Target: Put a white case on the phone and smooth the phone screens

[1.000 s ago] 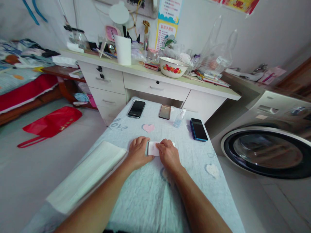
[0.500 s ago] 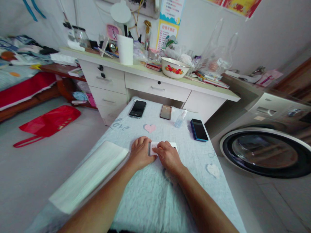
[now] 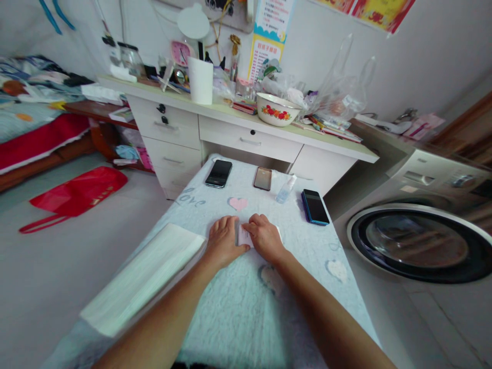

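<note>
Right hand (image 3: 266, 238), fingers bunched, pinch unclear, has moved forward over one white phone (image 3: 243, 239), long axis left-right. Left hand (image 3: 223, 241): thumb spread.

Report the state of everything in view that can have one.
White device: flat, left hand at its end, right hand over it
Black phone: flat, screen dark
Blue-edged phone: flat, screen dark
Brown phone case: flat
Spray bottle: standing or lying, unclear
Desk drawers: shut
Washing machine door: looks shut
Red bag: lying flat
Flowered bowl: upright
White roll: upright
</note>
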A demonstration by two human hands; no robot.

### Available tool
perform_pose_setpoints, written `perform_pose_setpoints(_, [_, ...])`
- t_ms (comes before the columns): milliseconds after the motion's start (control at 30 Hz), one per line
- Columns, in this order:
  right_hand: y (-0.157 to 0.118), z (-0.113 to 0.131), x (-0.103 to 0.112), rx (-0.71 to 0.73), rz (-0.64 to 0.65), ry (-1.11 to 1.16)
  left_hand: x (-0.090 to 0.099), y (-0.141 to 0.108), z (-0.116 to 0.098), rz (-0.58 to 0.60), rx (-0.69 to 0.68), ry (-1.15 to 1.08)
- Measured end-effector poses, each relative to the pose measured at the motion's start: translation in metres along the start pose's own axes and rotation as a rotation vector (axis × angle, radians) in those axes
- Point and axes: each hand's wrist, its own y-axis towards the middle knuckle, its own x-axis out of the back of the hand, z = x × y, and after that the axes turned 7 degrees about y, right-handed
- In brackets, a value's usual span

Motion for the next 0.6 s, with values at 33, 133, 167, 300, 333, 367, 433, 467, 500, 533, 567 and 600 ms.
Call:
perform_pose_setpoints(33, [0.003,0.000,-0.001,-0.007,-0.003,0.007,0.000,0.000,0.000,-0.001,-0.003,0.001])
perform_pose_setpoints(133, [0.009,0.000,-0.004,-0.021,-0.007,0.018,0.000,0.000,0.000,0.001,0.001,0.003])
perform_pose_setpoints(167, [0.009,0.000,-0.005,-0.023,-0.007,0.022,0.000,0.000,0.000,0.006,0.003,0.002])
perform_pose_setpoints(300, [0.004,0.002,-0.003,-0.004,-0.011,0.039,-0.001,0.001,0.001,0.037,-0.004,0.001])
perform_pose_setpoints(333, [0.002,0.003,-0.002,0.005,-0.010,0.036,-0.001,0.001,0.001,0.040,-0.003,0.001])
perform_pose_setpoints(367, [-0.001,0.004,-0.001,0.014,-0.006,0.030,-0.001,0.001,0.001,0.042,0.003,-0.001])
perform_pose_setpoints(433, [-0.007,0.006,0.002,0.029,0.011,0.019,-0.001,0.001,0.001,0.043,0.018,-0.013])
perform_pose_setpoints(467, [-0.010,0.007,0.003,0.039,0.025,0.020,0.000,0.001,0.001,0.043,0.026,-0.021])
perform_pose_setpoints(500, [-0.012,0.008,0.004,0.052,0.038,0.024,0.000,0.001,0.001,0.044,0.031,-0.028])
perform_pose_setpoints(533, [-0.015,0.009,0.005,0.066,0.049,0.030,0.001,0.001,0.000,0.047,0.036,-0.035])
perform_pose_setpoints(567, [-0.016,0.009,0.006,0.082,0.057,0.035,0.001,0.001,0.000,0.051,0.038,-0.040])
perform_pose_setpoints(600, [-0.017,0.009,0.006,0.094,0.061,0.038,0.002,0.001,0.000,0.053,0.040,-0.043])
